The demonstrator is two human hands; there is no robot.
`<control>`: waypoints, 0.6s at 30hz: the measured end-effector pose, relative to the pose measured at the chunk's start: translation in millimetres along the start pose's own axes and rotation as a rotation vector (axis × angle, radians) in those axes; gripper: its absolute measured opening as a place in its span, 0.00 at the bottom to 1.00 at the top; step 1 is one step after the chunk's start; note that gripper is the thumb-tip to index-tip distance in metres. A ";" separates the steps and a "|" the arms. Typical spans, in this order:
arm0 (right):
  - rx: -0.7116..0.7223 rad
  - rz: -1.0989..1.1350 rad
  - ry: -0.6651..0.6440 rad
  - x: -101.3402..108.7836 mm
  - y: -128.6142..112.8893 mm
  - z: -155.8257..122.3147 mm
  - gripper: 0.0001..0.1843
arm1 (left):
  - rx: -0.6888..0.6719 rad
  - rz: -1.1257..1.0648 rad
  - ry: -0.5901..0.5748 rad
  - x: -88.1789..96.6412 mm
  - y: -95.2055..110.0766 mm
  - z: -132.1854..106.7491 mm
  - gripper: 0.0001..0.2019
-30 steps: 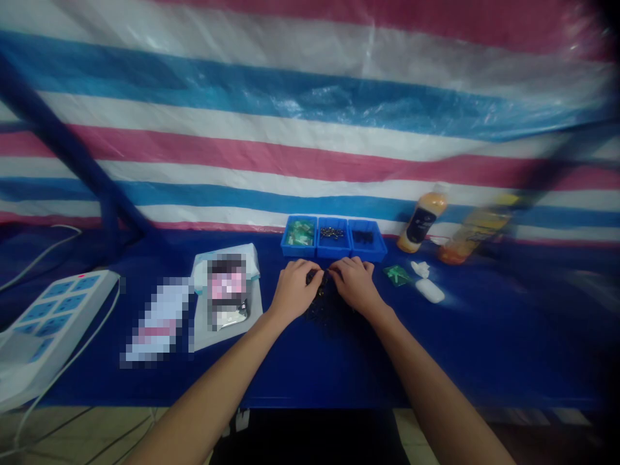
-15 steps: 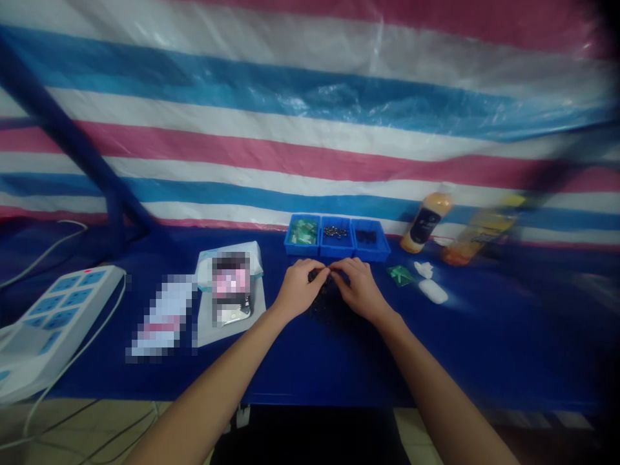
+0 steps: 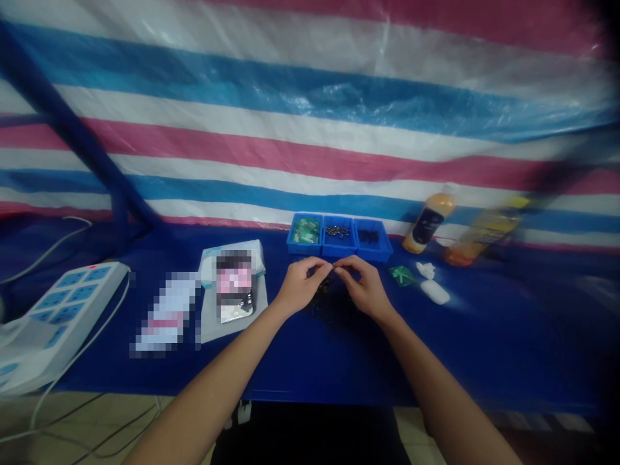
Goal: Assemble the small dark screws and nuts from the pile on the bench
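Plastic tarp [image 3: 310, 129], striped red, white and blue, hangs as a backdrop. Blue-covered worktop [image 3: 310, 361] sits below it. White power strip [image 3: 53, 310] is far left, well apart from the work. Three blue bins [image 3: 339, 250] stand in a row just behind the hands, probably so the sorted bits are within reach. Left hand [image 3: 298, 287] and right hand [image 3: 363, 287] meet at the fingertips. Each is pinched nearly closed, thumb to forefinger; what they grip is too small to tell. Pile of small dark parts [image 3: 334, 309] lies directly under and between both hands, likely for quick picking.
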State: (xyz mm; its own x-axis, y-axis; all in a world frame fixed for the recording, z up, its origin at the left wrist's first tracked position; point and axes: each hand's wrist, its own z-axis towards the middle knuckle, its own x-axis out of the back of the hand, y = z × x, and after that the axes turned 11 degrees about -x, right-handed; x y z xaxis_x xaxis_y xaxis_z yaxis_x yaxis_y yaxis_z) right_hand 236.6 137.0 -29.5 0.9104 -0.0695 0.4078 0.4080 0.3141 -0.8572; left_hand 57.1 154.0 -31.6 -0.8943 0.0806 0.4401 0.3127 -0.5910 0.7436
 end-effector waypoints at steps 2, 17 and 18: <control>-0.058 0.054 -0.008 0.9 0.8 0.0 0.15 | 0.015 -0.020 0.017 0.0 1.6 0.0 0.16; -0.314 0.212 0.116 10.2 24.7 11.6 0.29 | -0.023 0.187 0.062 -1.2 -6.0 0.0 0.11; -0.290 0.107 0.107 10.7 26.4 10.9 0.24 | -0.025 0.226 0.063 -0.9 -7.7 0.0 0.10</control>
State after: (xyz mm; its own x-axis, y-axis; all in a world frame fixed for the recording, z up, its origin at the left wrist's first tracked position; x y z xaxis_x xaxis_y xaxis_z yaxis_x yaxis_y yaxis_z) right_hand 256.3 154.8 -44.4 0.9449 -0.1543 0.2886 0.2982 0.0432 -0.9535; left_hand 55.5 158.5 -37.7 -0.8209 -0.1056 0.5612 0.4999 -0.6080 0.6168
